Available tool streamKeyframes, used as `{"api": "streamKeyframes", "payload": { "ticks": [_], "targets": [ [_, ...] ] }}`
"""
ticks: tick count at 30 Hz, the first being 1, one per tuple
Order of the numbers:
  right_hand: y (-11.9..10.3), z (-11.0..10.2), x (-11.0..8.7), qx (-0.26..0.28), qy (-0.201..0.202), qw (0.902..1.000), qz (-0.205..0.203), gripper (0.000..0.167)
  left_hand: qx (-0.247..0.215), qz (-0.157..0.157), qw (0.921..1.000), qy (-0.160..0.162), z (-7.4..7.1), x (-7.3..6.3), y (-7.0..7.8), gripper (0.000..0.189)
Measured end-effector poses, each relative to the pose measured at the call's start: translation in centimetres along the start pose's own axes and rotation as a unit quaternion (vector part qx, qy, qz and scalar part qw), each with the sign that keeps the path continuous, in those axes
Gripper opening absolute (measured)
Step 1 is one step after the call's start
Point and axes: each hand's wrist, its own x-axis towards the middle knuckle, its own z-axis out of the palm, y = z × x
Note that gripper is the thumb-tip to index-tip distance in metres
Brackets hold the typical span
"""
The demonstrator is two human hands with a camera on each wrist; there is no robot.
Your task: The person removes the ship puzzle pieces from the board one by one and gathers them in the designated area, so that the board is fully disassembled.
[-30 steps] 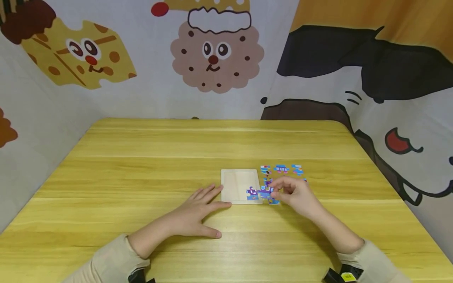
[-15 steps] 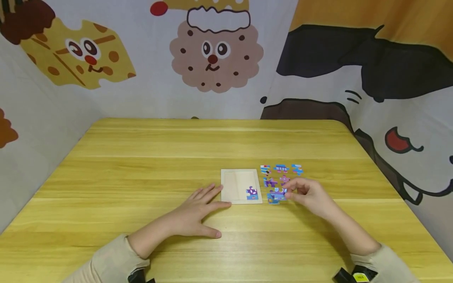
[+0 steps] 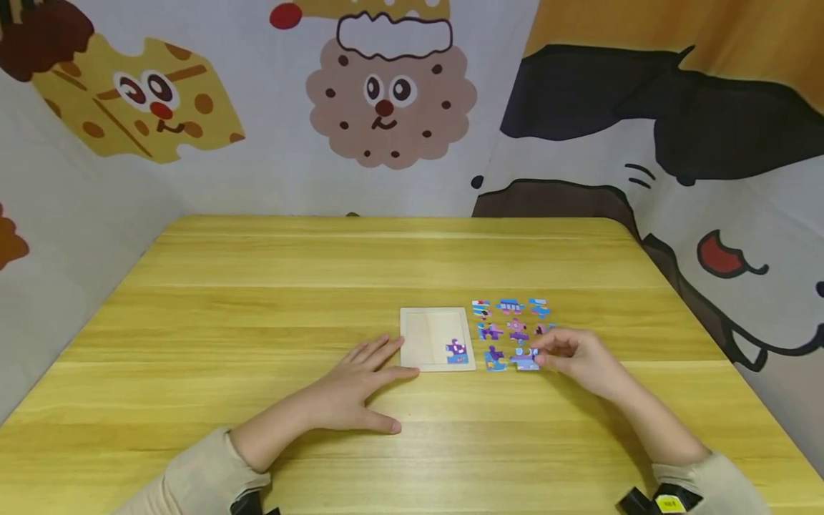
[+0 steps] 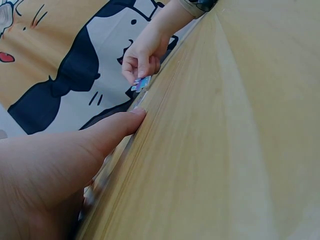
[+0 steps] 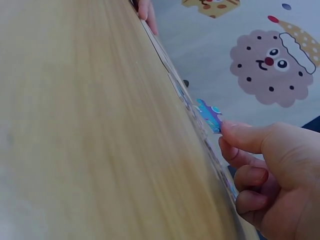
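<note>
My right hand [image 3: 579, 360] pinches a blue and purple jigsaw piece [image 3: 524, 359] by its right edge, between thumb and forefinger. In the right wrist view that puzzle piece [image 5: 210, 116] is tilted up off the table. My left hand [image 3: 350, 390] lies spread with straight fingers, its fingertips touching the left side of a square wooden puzzle tray [image 3: 425, 368]. One purple and blue piece [image 3: 457, 351] sits in the tray's lower right corner. The left wrist view shows my left thumb [image 4: 117, 131] stretched out along the tabletop.
Several loose jigsaw pieces lie in rough rows right of the tray, among them a blue bus-like piece [image 3: 511, 306] and a corner piece with an orange spot [image 3: 495, 360]. The wooden table [image 3: 309, 265] meets a cartoon-printed cloth [image 3: 257, 186] at the back.
My right hand has carried the pinched jigsaw piece rightward, from beside the piece in the tray to the loose pieces' front row. My left hand has stayed at the tray.
</note>
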Motion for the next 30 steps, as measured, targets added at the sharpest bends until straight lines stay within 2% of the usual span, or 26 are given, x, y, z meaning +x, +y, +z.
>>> {"api": "streamKeyframes", "payload": {
  "ticks": [5,8,14,20,24,30],
  "targets": [
    [0.4,0.0,0.2,-0.003,0.001,0.9999,0.014,0.014,0.002,0.000,1.0000,0.003,0.1,0.0,-0.1,0.075],
    [0.6,0.2,0.3,-0.022,0.011,0.9996,0.015,0.013,0.000,0.000,1.0000,0.003,0.1,0.0,-0.1,0.075],
    [0.2,0.6,0.2,-0.110,0.033,0.9933,0.011,0.014,0.002,0.000,1.0000,0.004,0.2,0.0,-0.2,0.076],
    [-0.5,0.9,-0.1,-0.161,0.044,0.9859,0.012,0.015,0.002,0.002,1.0000,0.003,0.2,0.1,-0.2,0.076],
    [-0.4,1.0,-0.1,-0.199,0.053,0.9785,-0.002,0.016,0.003,0.001,1.0000,0.003,0.2,0.1,-0.3,0.075],
    [-0.3,1.0,-0.2,-0.200,0.057,0.9780,-0.016,0.017,0.003,0.000,1.0000,0.005,0.3,0.1,-0.3,0.075]
  ]
}}
